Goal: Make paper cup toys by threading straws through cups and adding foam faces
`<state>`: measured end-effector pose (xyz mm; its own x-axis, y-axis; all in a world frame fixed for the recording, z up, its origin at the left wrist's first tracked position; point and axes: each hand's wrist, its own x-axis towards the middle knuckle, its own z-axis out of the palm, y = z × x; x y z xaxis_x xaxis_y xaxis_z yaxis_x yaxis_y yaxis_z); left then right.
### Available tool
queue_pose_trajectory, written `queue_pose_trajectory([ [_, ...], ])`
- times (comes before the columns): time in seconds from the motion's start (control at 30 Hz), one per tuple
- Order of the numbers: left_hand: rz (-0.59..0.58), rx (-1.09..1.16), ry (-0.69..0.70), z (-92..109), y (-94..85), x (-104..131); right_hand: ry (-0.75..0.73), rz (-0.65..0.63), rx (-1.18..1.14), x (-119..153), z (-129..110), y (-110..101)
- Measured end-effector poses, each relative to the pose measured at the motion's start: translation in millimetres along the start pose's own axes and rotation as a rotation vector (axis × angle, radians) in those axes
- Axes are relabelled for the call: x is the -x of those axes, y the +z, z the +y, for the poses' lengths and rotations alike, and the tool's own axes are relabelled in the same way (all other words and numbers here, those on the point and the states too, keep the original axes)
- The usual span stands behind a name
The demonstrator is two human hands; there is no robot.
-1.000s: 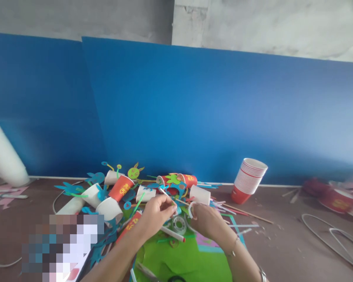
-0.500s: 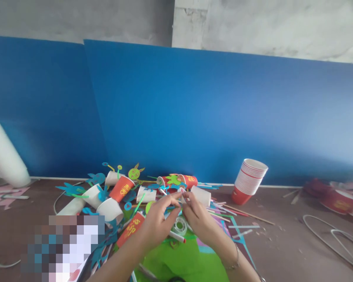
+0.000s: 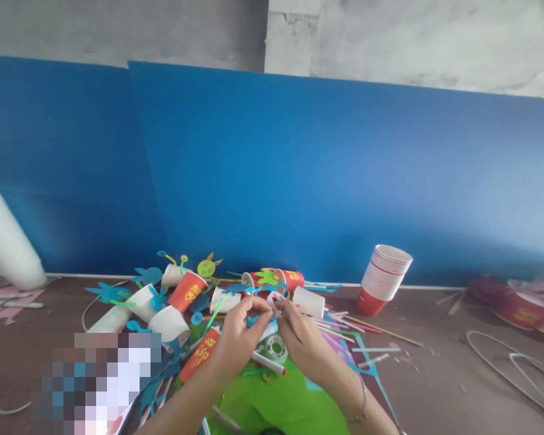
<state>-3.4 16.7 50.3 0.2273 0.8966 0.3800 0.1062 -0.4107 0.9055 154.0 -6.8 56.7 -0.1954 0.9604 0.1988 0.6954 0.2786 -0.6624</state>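
Over the green sheets, both my hands meet fingertip to fingertip. My right hand [image 3: 299, 331] is closed on a small white roll of tape [image 3: 278, 298], whose curved rim shows above the fingers. My left hand [image 3: 243, 329] pinches thumb against forefinger beside that roll; whatever lies in the pinch is too small to make out. Just below the hands, a clear tape roll [image 3: 276, 348] rests near a white marker [image 3: 269, 364] with a red end. A red paper cup [image 3: 200, 355] with yellow lettering lies by my left wrist.
White and red cups with blue and green paper cutouts [image 3: 207, 266] crowd the back left. Thin sticks [image 3: 381, 329] spread at right, before a leaning cup stack [image 3: 384, 281]. A blue panel [image 3: 272, 175] bounds the table; a pale cable [image 3: 503, 374] curls far right.
My left fingertips have drawn slightly left and down, and the thumb now meets the forefinger. My right fingers have shifted a little, so more of the white roll shows.
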Motion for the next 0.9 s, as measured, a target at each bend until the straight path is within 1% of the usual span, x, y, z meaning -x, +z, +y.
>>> queue_pose_trajectory([
  [0.07,0.034,-0.001,-0.01,-3,1.7,-1,-0.034,0.002,0.069,1,-4,1],
  [0.17,0.068,-0.062,0.0,-6,4.2,0,-0.06,0.016,0.179,3,-7,4],
  [0.3,0.088,-0.149,0.043,-10,4.5,2,-0.08,0.065,0.237,3,-9,7],
  [0.37,0.09,-0.195,0.114,-12,3.3,3,-0.086,0.111,0.238,3,-9,8],
  [0.53,0.06,-0.289,0.362,-13,-0.2,3,-0.106,0.17,0.215,3,-12,9],
  [0.67,0.057,-0.318,0.467,-12,-0.9,3,-0.115,0.203,0.188,3,-16,8],
  [0.73,0.063,-0.32,0.5,-12,-1.3,3,-0.114,0.224,0.148,4,-17,8],
  [0.8,0.066,-0.318,0.534,-11,-2.3,4,-0.093,0.228,0.037,4,-17,9],
  [0.9,0.081,-0.307,0.623,-10,-3.8,5,-0.005,0.18,-0.328,3,-18,12],
])
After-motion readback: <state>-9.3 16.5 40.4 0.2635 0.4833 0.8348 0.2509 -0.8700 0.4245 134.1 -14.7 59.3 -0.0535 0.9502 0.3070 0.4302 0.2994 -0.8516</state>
